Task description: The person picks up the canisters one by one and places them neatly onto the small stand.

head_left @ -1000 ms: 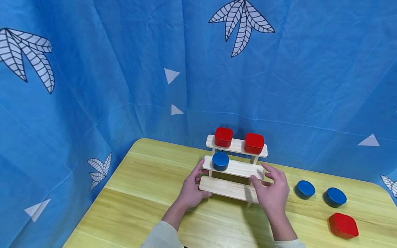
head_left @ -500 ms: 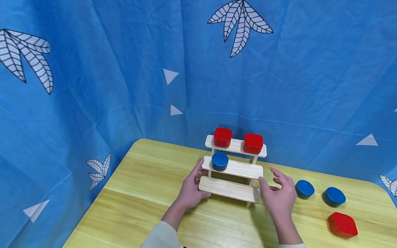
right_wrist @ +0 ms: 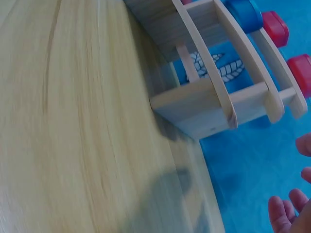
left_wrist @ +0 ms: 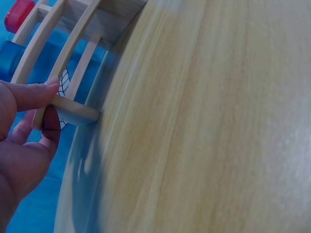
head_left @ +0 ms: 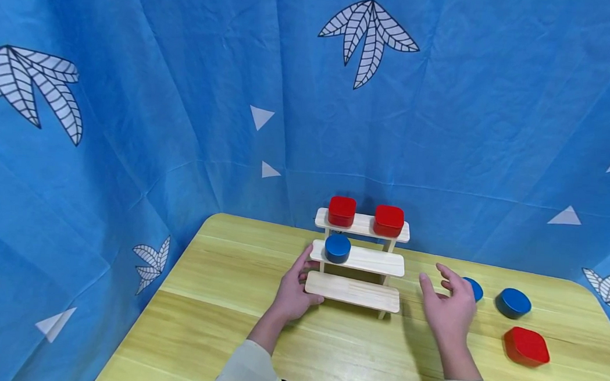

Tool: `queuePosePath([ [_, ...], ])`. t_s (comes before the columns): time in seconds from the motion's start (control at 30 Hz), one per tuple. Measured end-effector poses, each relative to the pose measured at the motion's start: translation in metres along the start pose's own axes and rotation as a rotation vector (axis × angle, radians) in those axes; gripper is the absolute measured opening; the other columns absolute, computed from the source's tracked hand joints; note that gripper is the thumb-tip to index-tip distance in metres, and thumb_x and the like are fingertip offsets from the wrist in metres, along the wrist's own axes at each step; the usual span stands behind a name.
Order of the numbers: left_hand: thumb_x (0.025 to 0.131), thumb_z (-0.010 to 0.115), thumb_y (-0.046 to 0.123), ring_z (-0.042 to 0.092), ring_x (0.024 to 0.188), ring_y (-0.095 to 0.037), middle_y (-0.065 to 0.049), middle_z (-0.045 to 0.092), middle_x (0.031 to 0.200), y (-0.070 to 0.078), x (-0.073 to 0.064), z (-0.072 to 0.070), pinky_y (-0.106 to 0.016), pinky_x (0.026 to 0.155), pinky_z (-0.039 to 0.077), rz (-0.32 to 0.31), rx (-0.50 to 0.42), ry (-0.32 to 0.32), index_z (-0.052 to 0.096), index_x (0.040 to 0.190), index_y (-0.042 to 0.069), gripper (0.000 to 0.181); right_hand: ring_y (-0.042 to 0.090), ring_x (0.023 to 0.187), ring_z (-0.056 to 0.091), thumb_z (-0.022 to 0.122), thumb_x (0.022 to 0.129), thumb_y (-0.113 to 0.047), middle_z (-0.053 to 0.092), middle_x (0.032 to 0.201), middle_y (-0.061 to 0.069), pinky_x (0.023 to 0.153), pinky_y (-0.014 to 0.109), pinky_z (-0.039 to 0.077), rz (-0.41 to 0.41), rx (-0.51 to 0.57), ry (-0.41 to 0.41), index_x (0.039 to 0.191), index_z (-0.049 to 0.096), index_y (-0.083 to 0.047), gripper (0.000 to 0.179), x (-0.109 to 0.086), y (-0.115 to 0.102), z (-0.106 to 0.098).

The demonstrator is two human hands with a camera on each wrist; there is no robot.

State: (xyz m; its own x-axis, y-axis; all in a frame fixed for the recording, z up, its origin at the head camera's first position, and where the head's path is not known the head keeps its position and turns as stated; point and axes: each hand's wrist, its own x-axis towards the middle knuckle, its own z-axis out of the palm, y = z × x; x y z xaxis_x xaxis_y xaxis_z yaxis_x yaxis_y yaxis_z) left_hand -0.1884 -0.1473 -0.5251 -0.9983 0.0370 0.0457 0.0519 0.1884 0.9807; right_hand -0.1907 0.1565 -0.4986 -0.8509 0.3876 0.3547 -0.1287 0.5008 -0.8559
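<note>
A three-tier wooden shelf stand (head_left: 353, 291) rests on the table. Two red square boxes (head_left: 342, 211) sit on its top tier, and a blue round box (head_left: 337, 248) is at the left of the middle tier. My left hand (head_left: 293, 294) holds the stand's left end; in the left wrist view its thumb (left_wrist: 36, 94) and fingers pinch the end of the lowest board. To the right of the stand, my right hand (head_left: 451, 310) is apart from it with nothing in its loosely bent fingers. It partly hides another blue round box (head_left: 474, 289).
Further right on the wooden table (head_left: 216, 278) lie one more blue round box (head_left: 513, 303) and a red square box (head_left: 527, 347). A blue patterned cloth (head_left: 310, 97) hangs behind and to the left of the table.
My right hand has let go of the stand's right side and moved right, towards the blue round boxes. The left hand has kept its place on the stand.
</note>
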Motion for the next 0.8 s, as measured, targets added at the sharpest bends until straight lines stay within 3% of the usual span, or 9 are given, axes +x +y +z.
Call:
queuePosePath([
  [0.2,0.067,0.079,-0.024,0.053,0.113,-0.027,-0.003,0.055,0.131,0.001,0.0,0.0,-0.033,0.086,0.055,-0.01,0.007,0.003,0.026,0.157,0.04,0.123,0.039,0.106,0.056,0.076,0.089,-0.022,0.055,0.122,0.018,0.065,0.0,0.037,0.079,-0.044,-0.012,0.129,0.066,-0.003,0.046,0.004,0.008,-0.008],
  [0.37,0.067,0.079,-0.023,0.053,0.114,-0.027,-0.003,0.054,0.131,0.002,-0.001,0.001,-0.033,0.087,0.054,-0.019,0.017,0.01,0.026,0.157,0.041,0.123,0.035,0.1,0.057,0.076,0.089,-0.025,0.054,0.119,0.02,0.062,0.003,0.038,0.098,-0.109,-0.004,0.129,0.067,-0.005,0.046,0.004,0.021,-0.011],
  [0.43,0.067,0.08,-0.023,0.053,0.114,-0.026,-0.003,0.054,0.132,0.002,-0.001,0.001,-0.033,0.087,0.054,-0.022,0.023,0.012,0.026,0.157,0.042,0.123,0.036,0.099,0.057,0.076,0.088,-0.024,0.054,0.118,0.022,0.068,0.013,0.041,0.097,-0.126,0.003,0.129,0.066,-0.004,0.047,0.004,0.026,-0.012],
  [0.5,0.067,0.08,-0.023,0.053,0.114,-0.026,-0.003,0.054,0.132,0.002,-0.001,0.001,-0.033,0.087,0.054,-0.022,0.022,0.012,0.026,0.157,0.042,0.123,0.039,0.101,0.056,0.076,0.088,-0.023,0.053,0.12,0.024,0.078,0.03,0.045,0.096,-0.136,0.009,0.13,0.066,-0.003,0.047,0.005,0.03,-0.014],
  [0.6,0.067,0.079,-0.023,0.053,0.113,-0.027,-0.003,0.055,0.132,0.002,-0.002,0.001,-0.033,0.086,0.055,-0.017,0.011,0.01,0.026,0.157,0.041,0.123,0.044,0.108,0.051,0.076,0.089,-0.023,0.052,0.124,0.027,0.083,0.053,0.04,0.103,-0.149,0.012,0.131,0.064,-0.002,0.049,0.008,0.037,-0.017],
  [0.8,0.067,0.079,-0.024,0.053,0.112,-0.028,-0.003,0.055,0.132,0.002,-0.001,0.001,-0.033,0.085,0.055,-0.015,-0.009,0.003,0.026,0.157,0.041,0.123,0.047,0.118,0.045,0.076,0.089,-0.022,0.051,0.127,0.029,0.089,0.062,0.038,0.114,-0.196,0.014,0.133,0.063,-0.002,0.051,0.016,0.045,-0.025],
])
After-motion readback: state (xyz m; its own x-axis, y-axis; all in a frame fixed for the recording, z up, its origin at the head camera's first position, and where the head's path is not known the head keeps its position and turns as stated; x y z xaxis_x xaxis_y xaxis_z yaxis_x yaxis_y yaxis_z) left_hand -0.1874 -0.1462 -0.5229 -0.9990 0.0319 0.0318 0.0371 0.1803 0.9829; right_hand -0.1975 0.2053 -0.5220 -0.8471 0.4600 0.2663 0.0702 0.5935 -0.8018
